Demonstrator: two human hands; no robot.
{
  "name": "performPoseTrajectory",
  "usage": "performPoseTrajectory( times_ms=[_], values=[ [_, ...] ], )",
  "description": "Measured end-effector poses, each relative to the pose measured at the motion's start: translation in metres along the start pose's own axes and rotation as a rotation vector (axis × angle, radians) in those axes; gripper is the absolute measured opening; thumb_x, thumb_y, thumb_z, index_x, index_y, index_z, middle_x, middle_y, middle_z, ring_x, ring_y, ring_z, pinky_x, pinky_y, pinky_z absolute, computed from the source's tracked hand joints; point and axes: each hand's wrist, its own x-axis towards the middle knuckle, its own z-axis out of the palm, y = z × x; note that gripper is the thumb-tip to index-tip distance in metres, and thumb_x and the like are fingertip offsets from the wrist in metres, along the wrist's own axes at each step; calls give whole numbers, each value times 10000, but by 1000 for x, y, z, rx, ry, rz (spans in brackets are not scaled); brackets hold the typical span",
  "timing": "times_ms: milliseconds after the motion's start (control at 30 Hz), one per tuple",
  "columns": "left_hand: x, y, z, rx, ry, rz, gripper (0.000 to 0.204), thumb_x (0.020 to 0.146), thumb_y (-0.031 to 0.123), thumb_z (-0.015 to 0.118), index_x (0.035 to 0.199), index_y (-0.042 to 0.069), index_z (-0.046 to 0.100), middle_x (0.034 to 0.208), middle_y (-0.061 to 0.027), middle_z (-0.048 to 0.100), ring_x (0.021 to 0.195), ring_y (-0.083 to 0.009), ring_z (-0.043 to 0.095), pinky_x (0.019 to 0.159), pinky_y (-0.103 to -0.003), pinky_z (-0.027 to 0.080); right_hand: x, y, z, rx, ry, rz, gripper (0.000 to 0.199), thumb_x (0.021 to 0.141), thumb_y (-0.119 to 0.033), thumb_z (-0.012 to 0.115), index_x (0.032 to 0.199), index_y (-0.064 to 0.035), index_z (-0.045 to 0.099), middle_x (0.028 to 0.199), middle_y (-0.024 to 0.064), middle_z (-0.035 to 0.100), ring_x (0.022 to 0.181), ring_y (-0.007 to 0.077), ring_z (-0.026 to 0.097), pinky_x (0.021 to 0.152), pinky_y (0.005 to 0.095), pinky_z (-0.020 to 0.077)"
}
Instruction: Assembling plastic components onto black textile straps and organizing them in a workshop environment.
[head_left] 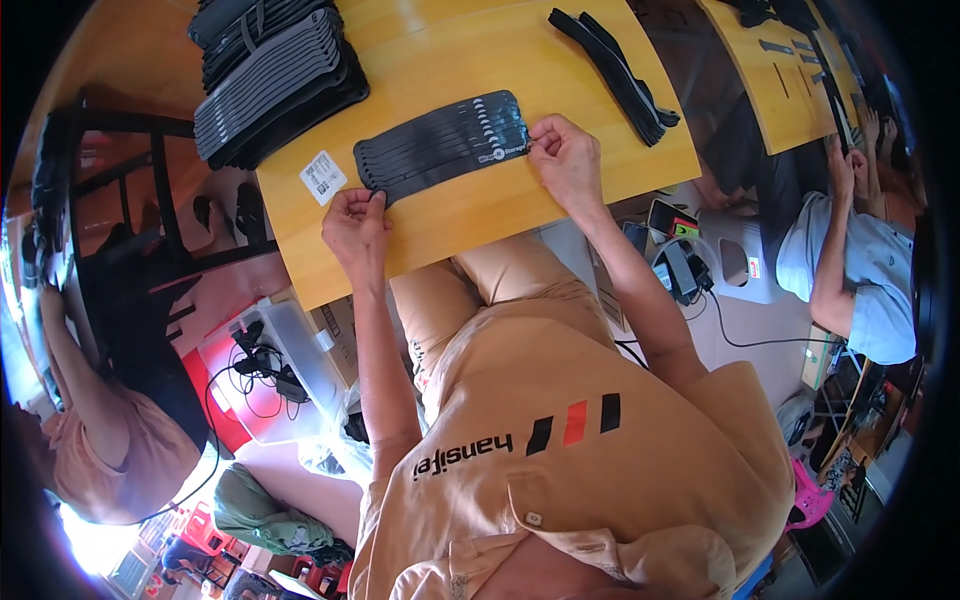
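Note:
A fanned row of black straps (430, 148) lies flat on the yellow table (450, 232), close to its front edge. White printing and a line of pale marks show at the row's right end. With thumb and fingers closed, my left hand (357, 230) pinches the near left corner. At the opposite end, my right hand (567, 162) has its thumb and forefinger pressed together on the right edge. A white printed label (323, 178) rests on the table just beyond my left hand.
Thick stacks of black straps (280, 90) fill the table's far left. A narrow bundle of black strips (615, 78) lies at the far right. People sit at both sides, one in a light blue shirt (860, 270). Cables (265, 365) lie on a clear plastic bin at lower left.

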Motion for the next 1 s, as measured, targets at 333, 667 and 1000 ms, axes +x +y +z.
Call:
performPoseTrajectory(
  times_ms=[333,667,1000],
  values=[
    [9,-1,-6,13,-33,-85,113,754,52,665,767,-22,581,564,-51,560,416,-97,495,397,-229,386,3,-1,-1,-25,-31,34,107,710,55,577,805,11,602,598,19,551,495,67,502,440,213,418],
    [-10,15,0,203,196,380,256,867,109,541,1078,-35,557,927,-153,624,784,-216,617,657,-317,497,1,-27,-10,-339,25,-239,185,718,39,569,896,-1,595,900,143,588,777,254,583,681,328,471],
    [5,12,70,847,-278,827,872,829,607,396,1390,-34,208,1469,-173,184,1366,-295,162,1073,-498,121,26,-7,55,-735,-132,-604,488,864,-290,506,1305,-100,417,1387,109,348,1297,280,292,1033,510,242]
  ],
)
